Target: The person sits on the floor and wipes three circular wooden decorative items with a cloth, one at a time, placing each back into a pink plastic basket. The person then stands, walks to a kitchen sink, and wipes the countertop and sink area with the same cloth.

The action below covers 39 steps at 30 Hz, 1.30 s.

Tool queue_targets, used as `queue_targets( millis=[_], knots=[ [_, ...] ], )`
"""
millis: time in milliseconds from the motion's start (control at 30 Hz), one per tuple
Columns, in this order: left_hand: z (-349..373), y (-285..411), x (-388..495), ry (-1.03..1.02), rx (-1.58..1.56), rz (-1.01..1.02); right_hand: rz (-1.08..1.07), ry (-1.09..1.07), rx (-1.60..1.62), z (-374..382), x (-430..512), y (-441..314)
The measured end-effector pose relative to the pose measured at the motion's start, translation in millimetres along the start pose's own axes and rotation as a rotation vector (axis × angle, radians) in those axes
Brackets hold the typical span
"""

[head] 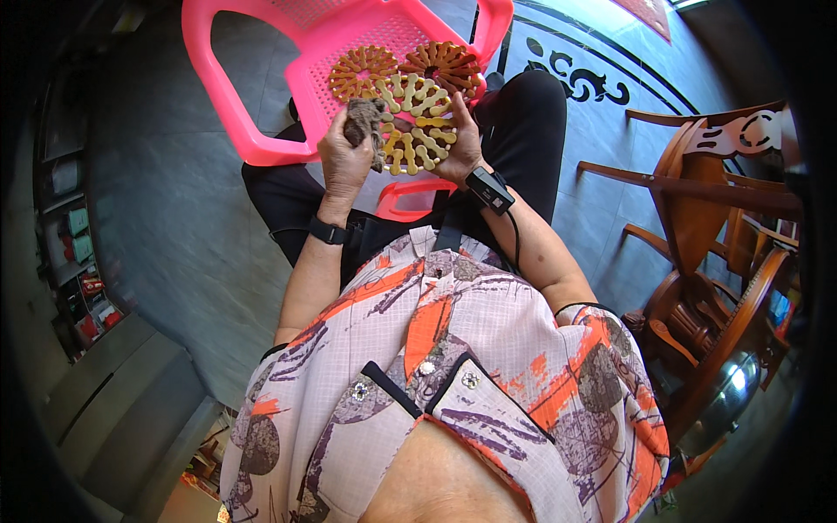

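My left hand point(343, 157) is closed on a crumpled brown cloth point(363, 123), which touches the left rim of a round trivet of pale yellow bone-shaped wooden pieces point(409, 153). On the trivet's right side, my right hand point(463, 140) grips its edge, thumb up along the rim. The trivet is held above my lap, just in front of a pink plastic chair point(307, 85). Beyond it, two more round trivets lie on the chair seat: an orange-brown one point(356, 62) at left and a darker brown one point(451, 62) at right. The held trivet partly covers both.
The chair's pink armrest point(222, 111) curves close by on the left. Wooden chairs point(693, 189) and a round wooden table edge point(739, 320) stand at the right. Shelves with boxes point(78, 242) and a grey cabinet point(131, 399) are at the left.
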State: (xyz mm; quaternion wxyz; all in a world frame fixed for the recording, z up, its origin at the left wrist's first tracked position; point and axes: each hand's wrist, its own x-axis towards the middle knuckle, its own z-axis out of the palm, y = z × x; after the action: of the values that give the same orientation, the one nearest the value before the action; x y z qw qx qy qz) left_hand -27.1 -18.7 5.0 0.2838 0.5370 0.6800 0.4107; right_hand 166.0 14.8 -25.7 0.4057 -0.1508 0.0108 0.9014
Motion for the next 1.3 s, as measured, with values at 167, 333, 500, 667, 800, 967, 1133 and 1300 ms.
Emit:
queue_targets(
  millis=[167,333,500,667,800,967,1133,1300],
  knots=[
    [-13.5,-25.7,8.7,0.022,-0.326,-0.186,0.123,-0.265,0.263,2.6,-0.7,0.5],
    [-35.6,-27.4,16.3,0.293,-0.241,-0.218,-0.042,0.058,-0.100,5.3,-5.7,-3.8],
    [-31.8,-1.8,21.0,-0.127,-0.218,0.000,0.146,-0.265,0.200,3.9,0.7,-3.9],
    [1.2,8.6,21.5,-0.202,0.034,0.100,0.056,0.122,-0.082,6.1,-5.7,0.3],
    [11.4,-3.6,20.6,-0.007,0.178,0.274,0.074,0.130,-0.106,11.6,-9.4,-1.4],
    [-6.1,-23.9,20.9,0.057,0.145,0.205,0.121,0.093,-0.111,15.2,-6.9,-0.8],
    [-33.1,-20.4,28.4,0.116,0.081,0.014,0.130,0.156,-0.070,13.3,-7.3,-0.8],
    [-43.8,9.8,35.3,-0.064,-0.028,0.055,0.179,0.041,-0.107,5.6,0.2,-1.0]
  ],
)
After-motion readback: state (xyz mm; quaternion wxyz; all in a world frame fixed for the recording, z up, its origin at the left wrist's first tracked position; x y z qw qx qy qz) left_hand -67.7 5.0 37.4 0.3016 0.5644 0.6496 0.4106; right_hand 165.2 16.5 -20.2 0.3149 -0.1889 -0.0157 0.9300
